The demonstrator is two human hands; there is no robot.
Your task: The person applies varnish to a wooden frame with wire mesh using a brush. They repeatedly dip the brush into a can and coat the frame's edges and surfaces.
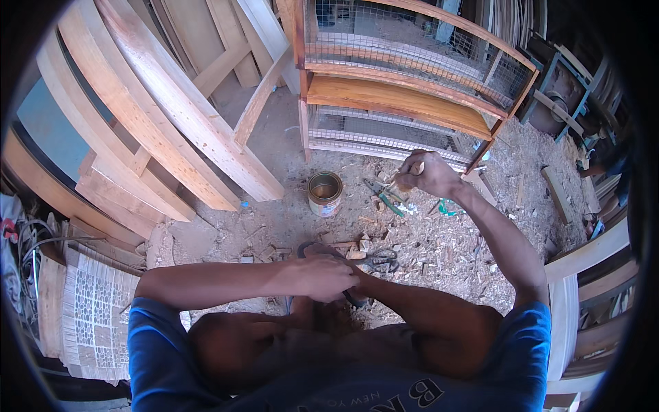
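Note:
My right hand (439, 177) is reached forward and closed around what looks like a paintbrush (421, 167), its pale handle end showing between the fingers. That hand hovers by the lower edge of a wooden frame with wire mesh (405, 115), stained orange-brown. I cannot tell whether the brush touches the frame. An open tin can (325, 196) with brown inside stands on the floor, left of this hand. Across my body, my left hand (322, 276) lies over my lower leg and foot with nothing seen in it. A dark sandal (353, 296) shows beneath it.
Wood shavings cover the floor. Green-handled pliers (390, 200) and dark scissors (379, 260) lie there. Long planks (199, 117) lean at the left, above a woven mat (96, 316). More pale boards (566, 323) stand at the right, below a metal-framed machine (559, 96).

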